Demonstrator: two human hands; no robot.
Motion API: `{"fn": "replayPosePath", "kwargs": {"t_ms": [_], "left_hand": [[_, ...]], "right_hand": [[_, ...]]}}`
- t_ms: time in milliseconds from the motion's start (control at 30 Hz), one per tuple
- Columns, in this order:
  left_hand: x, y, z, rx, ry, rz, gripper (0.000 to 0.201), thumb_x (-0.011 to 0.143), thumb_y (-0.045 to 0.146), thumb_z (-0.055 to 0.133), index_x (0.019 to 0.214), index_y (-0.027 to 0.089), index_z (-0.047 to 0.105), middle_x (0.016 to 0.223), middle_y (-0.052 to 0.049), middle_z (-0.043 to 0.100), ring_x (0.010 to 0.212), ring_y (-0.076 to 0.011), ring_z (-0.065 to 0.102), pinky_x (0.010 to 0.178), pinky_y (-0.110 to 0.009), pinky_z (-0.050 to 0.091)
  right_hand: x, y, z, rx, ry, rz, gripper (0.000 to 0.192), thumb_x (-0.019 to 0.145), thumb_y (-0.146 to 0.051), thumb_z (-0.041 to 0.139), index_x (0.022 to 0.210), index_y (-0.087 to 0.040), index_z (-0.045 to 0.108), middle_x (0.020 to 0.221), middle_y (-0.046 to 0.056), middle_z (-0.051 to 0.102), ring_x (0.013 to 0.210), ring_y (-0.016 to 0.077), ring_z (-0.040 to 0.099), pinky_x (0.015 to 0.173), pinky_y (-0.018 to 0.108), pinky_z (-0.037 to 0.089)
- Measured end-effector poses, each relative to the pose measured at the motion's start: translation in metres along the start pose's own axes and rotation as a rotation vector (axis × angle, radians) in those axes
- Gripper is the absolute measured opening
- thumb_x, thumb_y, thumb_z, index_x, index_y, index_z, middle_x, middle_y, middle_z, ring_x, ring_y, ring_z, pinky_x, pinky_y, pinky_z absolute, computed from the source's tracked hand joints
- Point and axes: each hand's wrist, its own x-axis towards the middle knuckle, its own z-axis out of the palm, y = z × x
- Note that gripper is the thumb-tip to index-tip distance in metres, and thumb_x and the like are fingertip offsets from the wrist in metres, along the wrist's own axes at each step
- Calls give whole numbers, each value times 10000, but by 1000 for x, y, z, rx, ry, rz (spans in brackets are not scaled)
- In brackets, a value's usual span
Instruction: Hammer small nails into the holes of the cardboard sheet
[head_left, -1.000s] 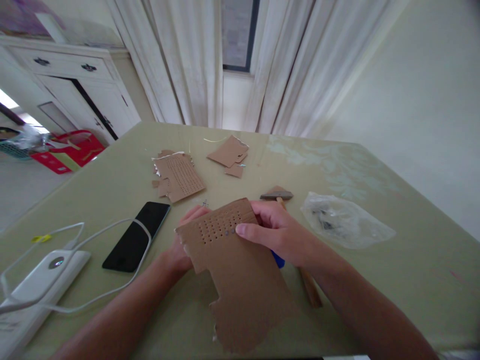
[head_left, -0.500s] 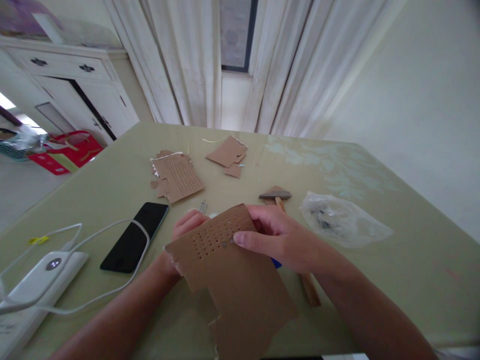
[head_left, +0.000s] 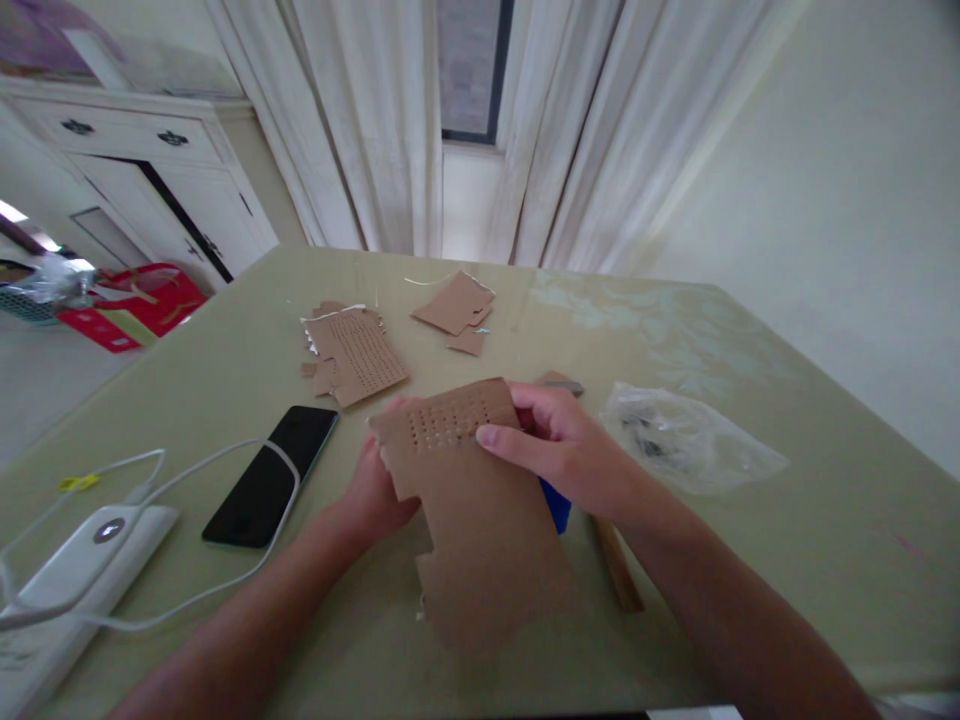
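A torn piece of cardboard (head_left: 480,510) with rows of small punched holes near its top edge is tilted up in front of me. My right hand (head_left: 551,440) pinches its upper right side, thumb on the near face beside the lowest row of holes and fingers behind. Behind the left edge is my left hand (head_left: 379,490), its fingers mostly hidden by the cardboard, so its grip cannot be made out. Under my right hand lies a hammer (head_left: 619,570), its wooden handle partly covered. A blue object (head_left: 556,505) peeks out behind the cardboard.
On the table (head_left: 750,580), another holed cardboard piece (head_left: 360,355) and cardboard scraps (head_left: 454,303) lie at the back. A phone (head_left: 270,475), white cable and power strip (head_left: 97,560) are on the left. A clear plastic bag (head_left: 682,440) with dark contents lies right.
The cardboard has moved up and slightly right and leans further back. My left hand has shifted right with it, and the nails seen beside it earlier are now hidden.
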Motion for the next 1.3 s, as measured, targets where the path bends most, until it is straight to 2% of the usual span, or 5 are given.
{"fn": "replayPosePath", "kwargs": {"t_ms": [133, 233, 433, 867, 1300], "left_hand": [[15, 17, -6, 15, 205, -126, 320, 1113, 304, 487, 1319, 224, 717, 1240, -101, 771, 1089, -235, 725, 950, -412, 593], [17, 28, -15, 81, 307, 44, 399, 1137, 363, 462, 1443, 238, 685, 1393, -127, 730, 1233, -265, 689, 1055, -449, 555], [17, 38, -14, 124, 75, 280, 359, 976, 287, 806, 1334, 292, 768, 1379, -108, 760, 1219, -289, 711, 1051, -472, 575], [18, 38, -8, 86, 244, 146, 66, 953, 238, 835, 921, 222, 779, 944, -33, 775, 883, -193, 733, 804, -360, 584], [17, 33, -7, 36, 198, 205, 98, 955, 210, 836, 1034, 265, 824, 1066, -41, 802, 972, -201, 738, 855, -375, 587]], "right_hand": [[5, 5, -8, -10, 133, -18, 323, 936, -382, 804, 1168, -158, 778, 1062, 86, 819, 931, 229, 751, 781, 312, 579], [7, 8, -6, -20, 116, 0, 315, 933, -386, 799, 1152, -161, 772, 1067, 89, 813, 932, 234, 747, 764, 310, 573], [7, 11, 4, -176, 96, -34, 211, 941, -356, 763, 1044, -173, 744, 953, 57, 760, 880, 219, 682, 728, 297, 542], [8, 17, 7, -232, 135, -57, 233, 970, -379, 728, 1074, -171, 745, 993, 72, 755, 896, 226, 663, 741, 313, 539], [7, 17, 10, -296, 104, -69, 206, 989, -367, 708, 1042, -168, 722, 872, 33, 702, 750, 170, 585, 604, 264, 435]]}}
